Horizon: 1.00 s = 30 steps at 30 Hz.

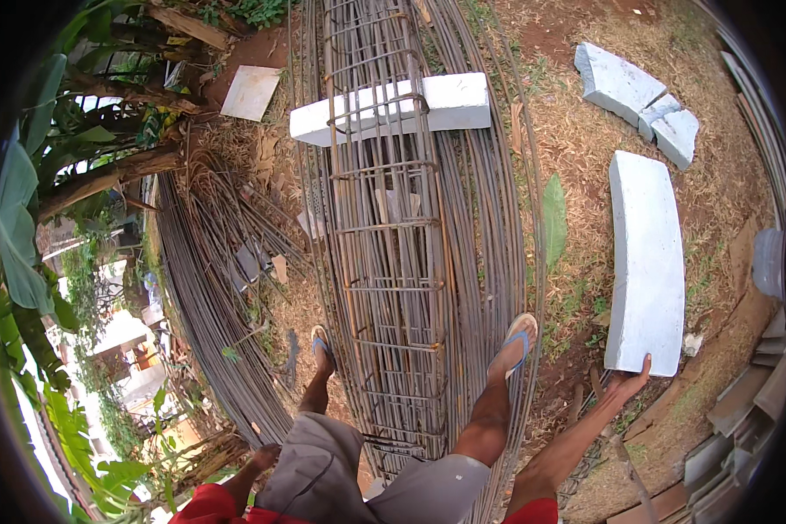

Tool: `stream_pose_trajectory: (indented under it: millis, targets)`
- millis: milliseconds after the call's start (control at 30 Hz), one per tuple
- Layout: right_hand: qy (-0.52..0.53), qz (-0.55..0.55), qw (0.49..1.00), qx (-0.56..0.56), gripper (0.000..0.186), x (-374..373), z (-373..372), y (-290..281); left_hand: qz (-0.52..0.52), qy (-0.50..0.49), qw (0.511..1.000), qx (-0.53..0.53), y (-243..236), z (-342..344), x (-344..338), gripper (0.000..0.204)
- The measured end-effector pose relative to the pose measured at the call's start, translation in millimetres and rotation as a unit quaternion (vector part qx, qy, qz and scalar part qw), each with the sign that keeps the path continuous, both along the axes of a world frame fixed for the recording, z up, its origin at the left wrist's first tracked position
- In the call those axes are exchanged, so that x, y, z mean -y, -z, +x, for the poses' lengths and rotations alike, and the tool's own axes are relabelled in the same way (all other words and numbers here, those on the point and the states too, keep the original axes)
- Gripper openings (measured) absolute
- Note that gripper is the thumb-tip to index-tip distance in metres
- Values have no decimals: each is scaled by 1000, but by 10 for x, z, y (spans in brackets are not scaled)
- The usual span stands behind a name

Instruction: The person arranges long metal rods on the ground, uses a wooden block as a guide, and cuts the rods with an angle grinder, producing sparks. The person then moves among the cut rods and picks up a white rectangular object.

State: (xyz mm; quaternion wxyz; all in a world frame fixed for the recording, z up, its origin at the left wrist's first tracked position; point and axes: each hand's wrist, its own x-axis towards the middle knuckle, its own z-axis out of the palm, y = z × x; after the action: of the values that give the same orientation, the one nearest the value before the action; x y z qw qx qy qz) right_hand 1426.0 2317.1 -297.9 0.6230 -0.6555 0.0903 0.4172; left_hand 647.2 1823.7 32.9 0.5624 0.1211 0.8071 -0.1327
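Observation:
My right hand [627, 384] grips the near end of a long white concrete block [646, 262], with one digit up over its end and the others partly hidden below. The block lies lengthwise to my right, over dry grass. My left hand [265, 457] hangs beside my left knee, small and with its fingers unclear; nothing shows in it. Between my sandalled feet runs a rebar cage [389, 236] with square ties, amid long steel bars [476, 227]. Another white concrete block [458, 100] lies crosswise through the cage farther off.
Broken concrete pieces [620, 83] lie at the far right. A bundle of bars [210, 288] curves along the left, near a square tile [251, 93] and banana plants [26, 227]. Stacked slabs [734, 419] stand at the right edge. A green leaf [554, 220] rests beside the bars.

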Motion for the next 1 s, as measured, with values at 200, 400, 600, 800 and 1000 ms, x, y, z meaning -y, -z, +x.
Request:
stream_pose_trajectory:
  millis: [200,400,600,800,1000]
  targets:
    - [-52,-62,981,177,79,-1100,-145,-1115,-17,-185,976,-117,-393,748,303,35]
    - [-397,28,670,627,100,-2004,-746,-2797,35,-260,961,-90,-850,1133,1467,37]
    - [-685,52,462,560,112,-2068,-1933,-4203,76,-425,899,-72,-673,1267,2597,34]
    - [-768,36,247,590,115,-990,-4002,-6597,67,-547,821,-146,-83,927,3501,37]
    - [-685,50,95,720,131,680,-6495,-8767,204,-660,694,-206,742,-49,3070,33]
